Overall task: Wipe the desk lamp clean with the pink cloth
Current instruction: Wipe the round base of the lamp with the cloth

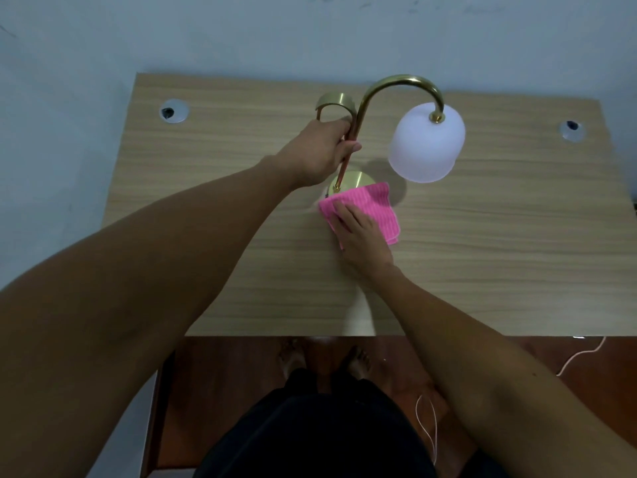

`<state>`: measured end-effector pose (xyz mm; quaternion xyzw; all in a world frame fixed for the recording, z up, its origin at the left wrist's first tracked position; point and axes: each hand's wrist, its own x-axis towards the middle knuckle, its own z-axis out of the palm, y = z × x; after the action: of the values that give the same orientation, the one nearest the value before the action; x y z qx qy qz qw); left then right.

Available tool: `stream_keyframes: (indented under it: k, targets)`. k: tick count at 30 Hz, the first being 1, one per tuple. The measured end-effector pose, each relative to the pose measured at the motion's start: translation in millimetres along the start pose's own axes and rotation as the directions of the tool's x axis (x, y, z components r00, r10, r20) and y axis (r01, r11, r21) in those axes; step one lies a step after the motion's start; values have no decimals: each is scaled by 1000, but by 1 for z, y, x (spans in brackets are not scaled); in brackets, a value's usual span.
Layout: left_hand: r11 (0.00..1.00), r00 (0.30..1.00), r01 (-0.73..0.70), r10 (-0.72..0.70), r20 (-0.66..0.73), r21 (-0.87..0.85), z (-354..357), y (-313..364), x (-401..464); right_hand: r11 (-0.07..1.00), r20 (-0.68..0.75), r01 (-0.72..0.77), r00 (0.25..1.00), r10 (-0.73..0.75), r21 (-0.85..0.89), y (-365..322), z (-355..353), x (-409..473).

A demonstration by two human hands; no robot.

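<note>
My left hand (pixel 319 150) is closed round desk lamp (pixel 358 125) stem; top-heavy, shade (pixel 425 143) prob. fragile. Right hand (pixel 360 236) lies flat, fingers extended, pressing soft pink cloth (pixel 375 205) on slick base.

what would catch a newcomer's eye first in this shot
The bright pink ribbed cloth at mid-desk, pressed by the right hand against the lamp's round brass base. Just behind it, the frosted white bell-shaped shade hangs from a curved brass neck, while the left hand closes its grip on the stem.
</note>
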<state>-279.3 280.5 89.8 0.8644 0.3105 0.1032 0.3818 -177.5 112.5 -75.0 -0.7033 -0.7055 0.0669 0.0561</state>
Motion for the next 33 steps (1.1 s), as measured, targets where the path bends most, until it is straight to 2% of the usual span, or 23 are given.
stream_keyframes:
  k: [6, 12, 17, 22, 25, 28, 31, 33]
  targets:
    - [1000, 1000, 6, -6, 3, 2, 2, 1, 2, 974, 6, -199, 980, 200, 108, -35, 5, 40]
    - [1000, 1000, 3, -3, 3, -12, -1, -2, 0, 997, 22, -68, 997, 67, 23, -10, 4, 2]
    - [999, 1000, -3, 2, 9, 34, -1, 2, 1, 983, -29, -178, 983, 179, 42, -33, 11, 38]
    - [999, 1000, -12, 12, 2, 42, -1, 0, -1, 1000, -39, -12, 999, 12, -7, -6, 0, -8]
    - [999, 1000, -23, 23, -13, 30, 0, -1, -2, 999, -26, -46, 999, 47, 20, 2, -5, -19]
    - [999, 1000, -13, 13, 2, 40, 0, -2, 1, 997, -15, -77, 997, 77, -21, -14, -1, -1]
    - [998, 1000, -20, 20, -5, 65, 1, -1, 2, 991, -20, -132, 991, 132, 12, -25, -1, 23]
    - [997, 1000, -23, 24, -16, 70, 1, 0, 2, 997, 4, -71, 997, 71, 32, -14, -1, 22]
